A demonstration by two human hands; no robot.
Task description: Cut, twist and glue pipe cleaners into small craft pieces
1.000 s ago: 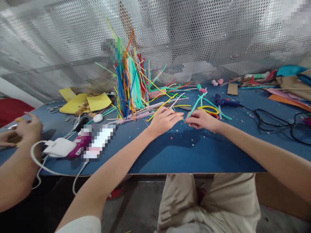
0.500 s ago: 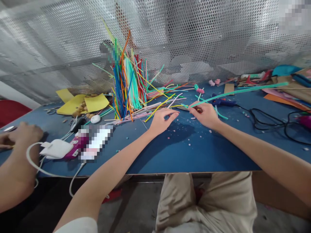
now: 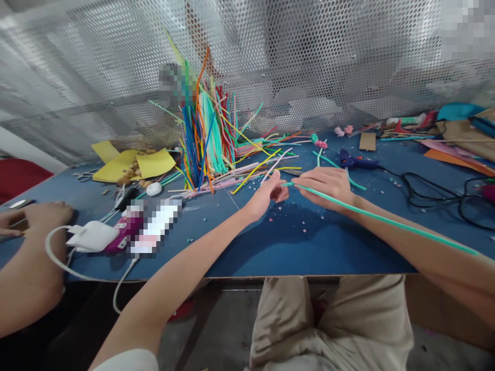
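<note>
A long mint-green pipe cleaner (image 3: 390,220) runs from between my hands to the lower right, passing over my right forearm. My right hand (image 3: 325,186) is closed on it close to its left end. That left end reaches my left hand (image 3: 266,196), whose thumb points up and fingers curl around the tip. Just behind my hands lie metal scissors or pliers (image 3: 291,172), partly hidden. A bent green pipe cleaner (image 3: 353,183) rests on the table behind my right hand.
Bundled coloured pipe cleaners (image 3: 211,139) stand by the mesh wall. A purple glue gun (image 3: 359,162) with a black cable lies right. Left are yellow sheets (image 3: 157,164), a phone (image 3: 157,226), a white charger (image 3: 95,236) and another person's hand (image 3: 48,214).
The long green pipe cleaner has swung from pointing up and right to pointing down and right. My right hand has turned over it, and my left fingers have come to its left end.
</note>
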